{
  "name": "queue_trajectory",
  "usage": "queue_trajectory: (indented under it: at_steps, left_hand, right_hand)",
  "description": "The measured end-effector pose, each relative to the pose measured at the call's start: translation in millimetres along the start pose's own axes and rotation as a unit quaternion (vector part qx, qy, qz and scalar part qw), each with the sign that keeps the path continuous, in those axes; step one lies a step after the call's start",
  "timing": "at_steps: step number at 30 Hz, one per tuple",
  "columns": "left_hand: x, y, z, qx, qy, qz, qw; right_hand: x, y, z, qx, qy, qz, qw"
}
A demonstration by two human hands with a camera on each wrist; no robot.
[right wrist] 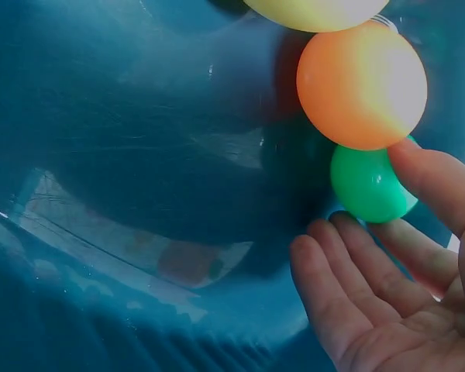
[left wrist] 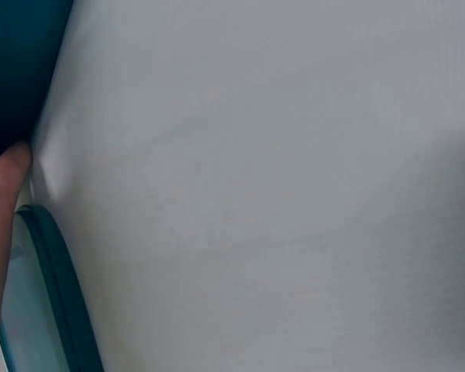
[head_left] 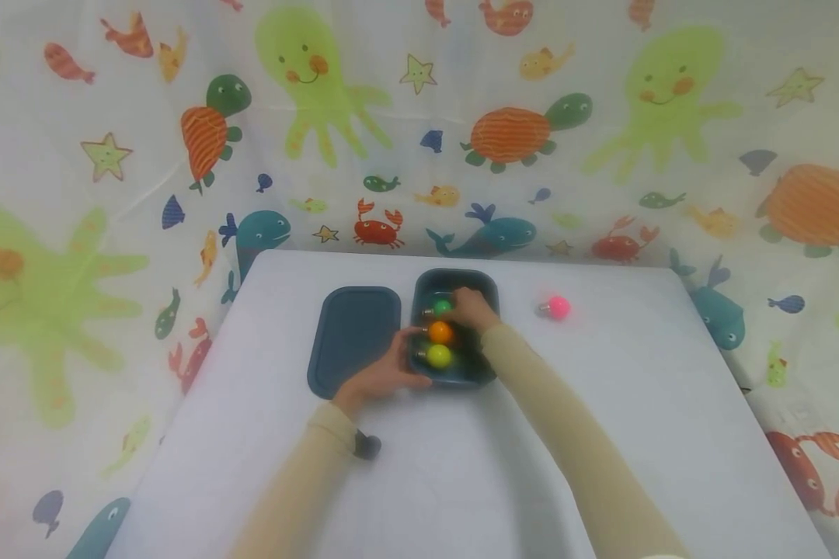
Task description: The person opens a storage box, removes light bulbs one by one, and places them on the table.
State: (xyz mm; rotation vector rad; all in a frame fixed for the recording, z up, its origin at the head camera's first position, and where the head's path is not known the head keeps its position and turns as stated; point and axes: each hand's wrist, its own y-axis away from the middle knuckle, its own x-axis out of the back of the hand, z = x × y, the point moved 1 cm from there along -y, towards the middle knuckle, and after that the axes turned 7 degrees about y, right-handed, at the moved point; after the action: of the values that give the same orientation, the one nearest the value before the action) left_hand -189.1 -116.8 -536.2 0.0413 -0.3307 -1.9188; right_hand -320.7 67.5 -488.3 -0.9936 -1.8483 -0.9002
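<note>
Inside the dark teal container, green, orange and yellow bulbs line the left side, their metal bases pointing left. My right hand reaches in at the back; in the right wrist view its thumb and index finger pinch the green bulb, beside the orange one, while the other fingers extend. With fingers and thumb spread, my left hand touches the container's left side and front corner. The left wrist view shows its thumb straight against the container wall.
A flat dark lid lies on the white table, left of the container and partly beneath my left hand. To the right rests a pink bulb. A curtain printed with sea animals hangs behind and around the table.
</note>
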Motion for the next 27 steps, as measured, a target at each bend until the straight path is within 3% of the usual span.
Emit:
queue_trajectory:
  at_steps: [5,19,27]
  left_hand:
    - [-2.6,-0.1,-1.2,0.003,-0.002,-0.002,1.0000]
    - [-7.8,5.8,5.7,-0.010,0.042,0.002,0.9991]
    - [-7.1,4.0,2.3,-0.022,0.041,-0.006,0.9989]
  right_hand:
    - [0.5,3.7,3.8,0.000,-0.022,0.004,0.9997]
    - [11.0,7.8,21.8,0.034,-0.038,0.074,0.9959]
    - [18.4,20.2,37.6,0.008,-0.098,0.091,0.9909]
